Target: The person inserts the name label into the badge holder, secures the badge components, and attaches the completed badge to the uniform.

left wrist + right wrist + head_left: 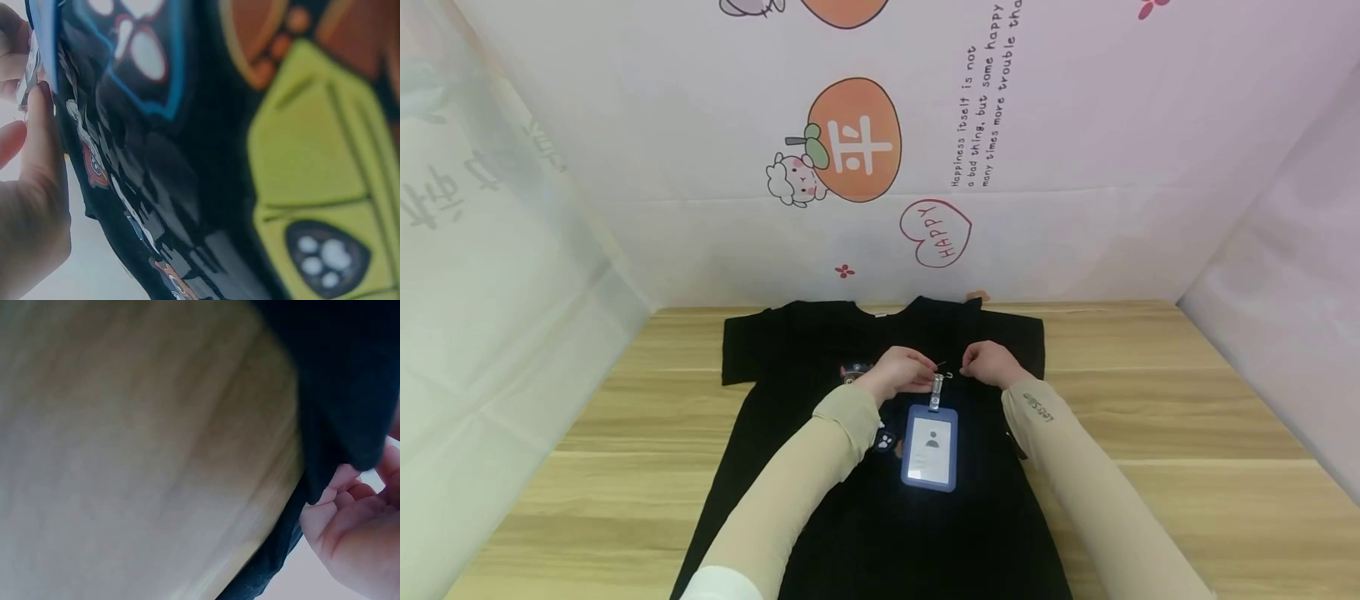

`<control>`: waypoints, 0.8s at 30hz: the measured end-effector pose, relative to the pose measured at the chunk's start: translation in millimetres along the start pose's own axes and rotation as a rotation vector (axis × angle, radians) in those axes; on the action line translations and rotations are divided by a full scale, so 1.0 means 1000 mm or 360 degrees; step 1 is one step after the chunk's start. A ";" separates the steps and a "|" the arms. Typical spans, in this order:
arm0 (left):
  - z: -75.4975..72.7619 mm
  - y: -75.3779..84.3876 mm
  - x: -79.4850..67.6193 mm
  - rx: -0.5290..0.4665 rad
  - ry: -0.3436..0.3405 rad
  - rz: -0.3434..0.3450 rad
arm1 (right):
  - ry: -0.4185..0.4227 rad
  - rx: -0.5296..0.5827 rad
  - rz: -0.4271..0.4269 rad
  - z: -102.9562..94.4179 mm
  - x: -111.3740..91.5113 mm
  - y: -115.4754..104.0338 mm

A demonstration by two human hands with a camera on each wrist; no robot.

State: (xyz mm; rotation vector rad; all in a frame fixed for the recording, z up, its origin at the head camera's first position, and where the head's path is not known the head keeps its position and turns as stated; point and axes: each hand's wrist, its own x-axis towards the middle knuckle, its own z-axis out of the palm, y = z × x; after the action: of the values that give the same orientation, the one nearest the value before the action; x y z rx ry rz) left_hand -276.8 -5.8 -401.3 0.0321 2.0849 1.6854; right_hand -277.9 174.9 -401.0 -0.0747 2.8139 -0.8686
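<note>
A black T-shirt point(917, 533) lies spread on the table, its neckline toward the back wall. My left hand point(898, 371) pinches the clip point(936, 392) of a blue badge holder point(929, 482), which lies on the shirt's chest. A thin open pin point(949, 375) sticks out beside the left fingertips. In the left wrist view, the left hand point(40, 194) has its thumb and fingers at the metal clip point(28, 75). To the right of the pin, my right hand point(996, 364) pinches the shirt's chest fabric. A dark fold point(350, 425) partly covers that hand's fingertips in the right wrist view.
Wood-grain table point(625, 450) shows on both sides of the shirt. A pale printed sheet point(700, 150) forms the back wall, with similar walls at left and right. The shirt carries a coloured cartoon print point(319, 150), partly under the left arm.
</note>
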 end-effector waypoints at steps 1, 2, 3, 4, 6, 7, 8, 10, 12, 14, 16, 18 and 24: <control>0.000 0.001 0.001 0.0006 0.0004 -0.0002 | 0.0003 0.0010 -0.0005 0.000 0.001 0.000; 0.001 0.001 0.001 0.0015 0.0008 -0.0001 | 0.0004 0.0022 -0.0017 -0.001 0.001 0.001; 0.001 0.002 0.002 0.0016 0.0007 -0.0004 | 0.0013 0.0032 -0.0020 -0.001 0.002 0.002; 0.001 0.002 0.002 0.0020 0.0006 -0.0004 | 0.0022 0.0042 -0.0026 -0.001 0.003 0.003; 0.002 0.003 0.003 0.0033 0.0000 -0.0006 | 0.0035 0.0055 -0.0033 -0.001 0.004 0.005; 0.002 0.003 0.003 0.0036 -0.0003 -0.0012 | 0.0035 0.0061 -0.0034 -0.001 0.005 0.006; 0.003 0.003 0.003 0.0044 -0.0002 -0.0016 | 0.0029 0.0063 -0.0035 0.000 0.005 0.007; 0.004 0.003 0.002 0.0058 -0.0001 -0.0024 | 0.0013 0.0071 -0.0033 0.000 0.005 0.008; 0.005 0.002 0.001 0.0073 0.0010 -0.0023 | -0.0010 0.0081 -0.0041 0.000 0.005 0.008; 0.005 0.002 0.001 0.0084 0.0022 -0.0018 | -0.0030 0.0087 -0.0063 0.000 0.004 0.009; 0.006 0.001 0.002 0.0089 0.0023 -0.0013 | -0.0050 0.0094 -0.0089 -0.002 0.004 0.009; 0.006 0.001 0.003 0.0099 0.0021 -0.0004 | -0.0062 0.0088 -0.0117 -0.003 0.003 0.009; 0.010 0.000 0.006 0.0134 0.0022 0.0021 | -0.0091 0.0095 -0.0147 -0.008 0.001 0.010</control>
State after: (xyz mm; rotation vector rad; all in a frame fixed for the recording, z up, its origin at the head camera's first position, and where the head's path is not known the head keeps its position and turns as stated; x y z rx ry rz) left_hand -278.4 5.2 -404.5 0.0611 2.1700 1.6088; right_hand -280.2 187.1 -400.1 -0.2184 2.7482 -0.9546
